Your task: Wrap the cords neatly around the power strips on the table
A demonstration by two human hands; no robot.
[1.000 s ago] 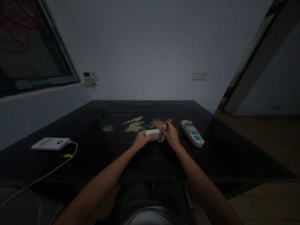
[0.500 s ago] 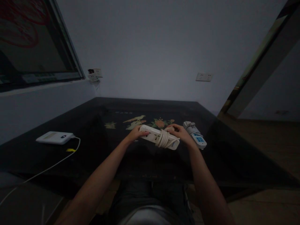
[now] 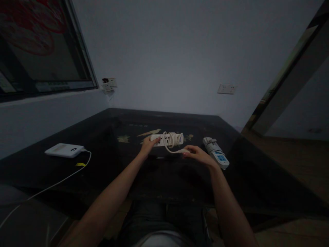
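Note:
A white power strip (image 3: 162,140) with its cord (image 3: 174,139) wound round its right half is in front of me over the dark table. My left hand (image 3: 148,144) grips its left end, thumb on the socket face. Between the fingers of my right hand (image 3: 194,153) is the plug (image 3: 184,151) at the cord's end, pulled out to the lower right of the strip. A loop of loose cord runs from the plug back to the winding. To the right of my right hand lies a second power strip (image 3: 220,158) with blue sockets and a grey cord wrapped round it.
The black table (image 3: 108,178) has a painted bird and flowers on its top. At the left lie a white box-like device (image 3: 64,150) with a white cable (image 3: 61,179) and a yellow tag (image 3: 80,164). Wall sockets (image 3: 227,89) are on the back wall.
My right hand has drawn the plug away from the winding, down and toward me, freeing a length of cord. The strip has turned nearly level, with my left hand still on it.

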